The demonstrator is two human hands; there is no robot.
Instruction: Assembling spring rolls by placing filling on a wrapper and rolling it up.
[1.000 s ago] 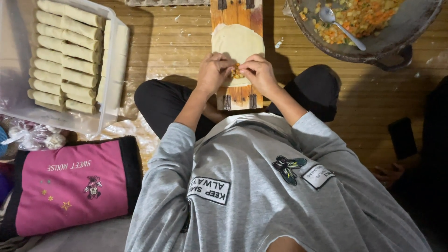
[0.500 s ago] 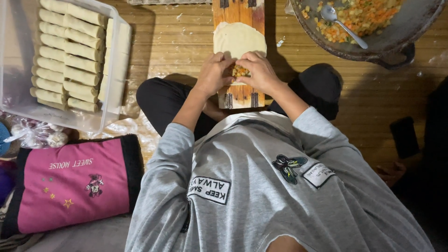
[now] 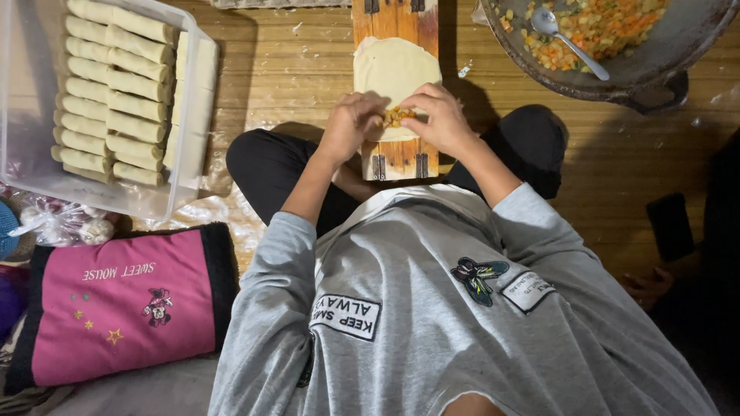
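Person sits cross-legged on a wooden floor (image 3: 293,69), grey sweatshirt, a narrow wooden board (image 3: 395,154) laid out in front of the knees.

On the board lies a pale round wrapper (image 3: 397,65). A small heap of chopped filling (image 3: 397,116) sits on its near edge. Both hands are on that edge: left hand (image 3: 351,123) and right hand (image 3: 441,117), one on each side of the filling. Each grip is pressed together, fingertips pinching the wrapper's near edge up against the filling. The far half of the wrapper lies flat and unrolled.

Progress, as I judge it: this roll is at the first fold. Filling is placed; rolling, tucking the sides and closing are left. To the person's left, a clear plastic tub (image 3: 23,154) holds many finished rolls (image 3: 108,100) in neat rows, plus a few laid crosswise along one side, so a good batch is done. To the upper right, a dark pan (image 3: 655,73) holds plenty of orange and green filling with a spoon (image 3: 566,42) in it, so more rolls look likely.

Hard to make out: the fingertips hide the fold itself. The pan, tub and board run off the frame. No stack of spare wrappers in view. A pink pillow (image 3: 123,308) and a knotted plastic bag (image 3: 65,223) lie beside the tub.
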